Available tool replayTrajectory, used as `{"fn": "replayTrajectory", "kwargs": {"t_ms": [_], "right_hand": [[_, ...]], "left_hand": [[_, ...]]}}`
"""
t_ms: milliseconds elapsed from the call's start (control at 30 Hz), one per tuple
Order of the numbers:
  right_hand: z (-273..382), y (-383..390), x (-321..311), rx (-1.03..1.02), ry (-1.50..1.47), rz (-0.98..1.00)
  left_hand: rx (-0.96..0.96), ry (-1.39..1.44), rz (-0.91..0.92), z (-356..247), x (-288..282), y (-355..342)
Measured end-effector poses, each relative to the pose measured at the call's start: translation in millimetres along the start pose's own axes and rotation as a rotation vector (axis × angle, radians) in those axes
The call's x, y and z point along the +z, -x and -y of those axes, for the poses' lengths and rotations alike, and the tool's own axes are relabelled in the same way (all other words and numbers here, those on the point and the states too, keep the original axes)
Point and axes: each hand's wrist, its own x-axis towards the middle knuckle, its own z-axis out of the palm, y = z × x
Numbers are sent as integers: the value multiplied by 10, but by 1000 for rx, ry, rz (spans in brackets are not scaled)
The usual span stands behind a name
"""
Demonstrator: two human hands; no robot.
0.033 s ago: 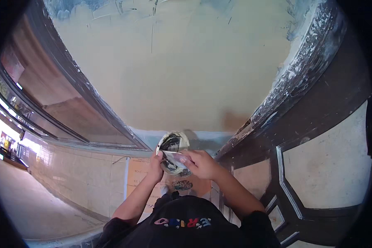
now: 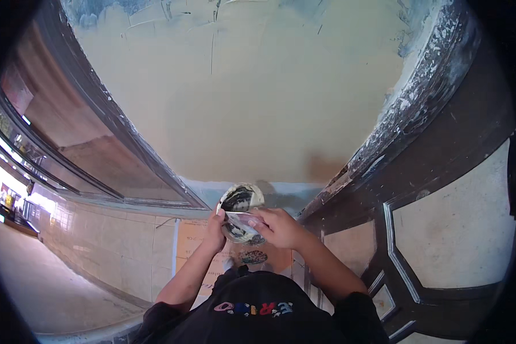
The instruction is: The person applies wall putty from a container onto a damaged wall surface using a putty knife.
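Note:
In front of my waist is a round tub [image 2: 235, 188], its inside dark and smeared with pale paste. My left hand [image 2: 214, 234] is closed on the tub's left rim, thumb on top. My right hand [image 2: 279, 227] grips a flat, wide scraper [image 2: 240, 218] that lies across the tub's mouth, one long edge catching the light. The scraper's left end comes close to my left thumb. My right fingers partly cover the scraper, and its handle, if any, is hidden. Ahead of both hands rises a wall panel [image 2: 258, 120] with a smooth beige coat.
A dark wooden frame [image 2: 415, 94] spattered with white borders the panel on the right, beside a dark panelled door [image 2: 395, 252]. Another dark frame [image 2: 132, 135] runs down the left. An orange printed sheet [image 2: 192, 241] lies on the floor below. Bluish patches show along the panel's top.

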Motion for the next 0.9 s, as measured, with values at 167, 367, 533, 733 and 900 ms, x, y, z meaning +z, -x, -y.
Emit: {"fn": "replayTrajectory", "kwargs": {"t_ms": [167,367,533,733,900], "right_hand": [[-165,-152,-14,234,-87,144],[-180,-48,-85,296,-588,-6],[207,-79,-407,143,-606,-288],[677,37,-978,10,204,-816],[1258,-245,-1294,-366,815,-936]], "left_hand": [[-140,-13,35,-112,-149,-32],[-269,342,-7,-192,-415,-95],[-196,372,102,-416,-577,-41],[-204,679,213,-530,-704,-45],[-190,665,233,-594,-846,-75]]}}
